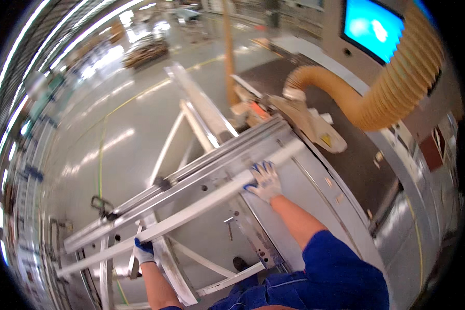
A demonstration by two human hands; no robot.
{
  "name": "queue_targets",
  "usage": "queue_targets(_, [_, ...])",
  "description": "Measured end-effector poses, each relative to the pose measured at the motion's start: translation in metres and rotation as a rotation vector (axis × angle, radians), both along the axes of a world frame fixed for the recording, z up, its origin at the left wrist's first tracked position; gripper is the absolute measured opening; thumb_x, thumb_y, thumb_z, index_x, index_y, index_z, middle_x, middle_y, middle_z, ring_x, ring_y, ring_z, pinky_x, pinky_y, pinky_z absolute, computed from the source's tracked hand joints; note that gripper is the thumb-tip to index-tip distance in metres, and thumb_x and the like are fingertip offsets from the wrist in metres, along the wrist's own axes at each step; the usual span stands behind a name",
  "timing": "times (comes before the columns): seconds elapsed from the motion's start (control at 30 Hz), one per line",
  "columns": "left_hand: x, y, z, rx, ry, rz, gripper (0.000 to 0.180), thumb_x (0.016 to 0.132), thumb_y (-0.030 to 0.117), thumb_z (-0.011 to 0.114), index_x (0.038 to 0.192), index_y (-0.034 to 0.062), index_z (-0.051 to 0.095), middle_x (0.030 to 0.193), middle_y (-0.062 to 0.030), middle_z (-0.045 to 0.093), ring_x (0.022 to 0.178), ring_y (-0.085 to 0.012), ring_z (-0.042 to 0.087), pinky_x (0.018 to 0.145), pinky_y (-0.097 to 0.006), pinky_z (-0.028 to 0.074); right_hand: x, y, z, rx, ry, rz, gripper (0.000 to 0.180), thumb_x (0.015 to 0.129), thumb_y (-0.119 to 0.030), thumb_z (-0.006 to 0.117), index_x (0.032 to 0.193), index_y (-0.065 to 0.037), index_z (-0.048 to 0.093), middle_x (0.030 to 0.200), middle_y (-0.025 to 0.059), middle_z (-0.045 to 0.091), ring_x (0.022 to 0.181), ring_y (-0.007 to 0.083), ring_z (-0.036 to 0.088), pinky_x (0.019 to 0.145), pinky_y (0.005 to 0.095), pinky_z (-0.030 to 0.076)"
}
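Observation:
A long, narrow white strip [191, 211] lies slantwise across the machine's sliding table, from near left to far right. My left hand [144, 252], in a white glove with blue fingertips, is closed around its near edge toward the left end. On the right part of the strip, my right hand [266, 182] rests with its fingers spread and its thumb apart, in a matching glove. Beyond the strip runs a grooved metal rail [232, 147]. The strip's far right end reaches onto the grey metal table top [299, 206].
A pale saw guard [323, 132] stands over the dark table, joined to a ribbed yellow hose [398, 93]. A lit blue screen [373, 28] hangs above. Past the rail, an outrigger frame [199, 111] juts out. Offcuts [341, 198] lie on the table. A black clamp handle [102, 205] rises from the rail.

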State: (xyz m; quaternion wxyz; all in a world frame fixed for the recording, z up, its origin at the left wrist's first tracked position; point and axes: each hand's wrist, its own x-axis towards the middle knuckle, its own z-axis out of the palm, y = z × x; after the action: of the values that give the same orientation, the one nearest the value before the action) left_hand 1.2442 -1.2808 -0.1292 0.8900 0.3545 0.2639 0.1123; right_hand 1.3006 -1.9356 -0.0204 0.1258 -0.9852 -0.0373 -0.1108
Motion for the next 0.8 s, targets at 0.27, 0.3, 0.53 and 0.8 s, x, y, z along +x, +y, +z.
queue_targets(0.27, [-0.166,0.009,-0.022,-0.023,-0.008,0.252,0.033,0.097,0.030,0.062,0.120,0.0077,0.060,0.114,-0.0127,0.067,0.107,-0.0333,0.063,0.096,-0.052,0.053,-0.140,-0.012,-0.005,-0.095,0.089,0.184,0.085,0.078,-0.063,0.071,0.140,-0.007,0.054,0.149,0.0179,0.048,0.142,0.0393,0.037,0.122,0.0526,0.019])
queue_targets(0.3, [-0.188,0.008,-0.013,-0.011,0.009,0.281,0.032,0.097,0.030,0.061,0.120,0.0081,0.060,0.114,-0.0125,0.067,0.107,-0.0332,0.064,0.096,-0.051,0.053,-0.157,-0.016,0.005,-0.121,0.133,0.190,0.087,0.078,-0.064,0.071,0.140,-0.007,0.054,0.149,0.0178,0.048,0.142,0.0391,0.038,0.122,0.0524,0.020])
queue_targets(0.53, [-0.305,0.028,0.011,-0.142,-0.018,0.334,0.041,0.098,0.040,0.054,0.122,0.0075,0.061,0.122,-0.0131,0.066,0.113,-0.0332,0.062,0.099,-0.049,0.051,-0.233,-0.021,0.038,-0.324,0.302,0.256,0.086,0.073,-0.067,0.074,0.133,-0.008,0.058,0.136,0.0171,0.056,0.135,0.0376,0.046,0.119,0.0496,0.027])
queue_targets(0.8, [-0.440,0.020,0.053,-0.003,0.004,0.428,0.024,0.101,0.038,0.053,0.099,0.0153,0.061,0.088,-0.0030,0.060,0.085,-0.0227,0.062,0.072,-0.037,0.052,-0.294,0.050,0.035,-0.115,0.120,0.468,0.073,0.067,-0.057,0.079,0.120,-0.010,0.065,0.121,0.0158,0.061,0.124,0.0361,0.052,0.109,0.0485,0.036])
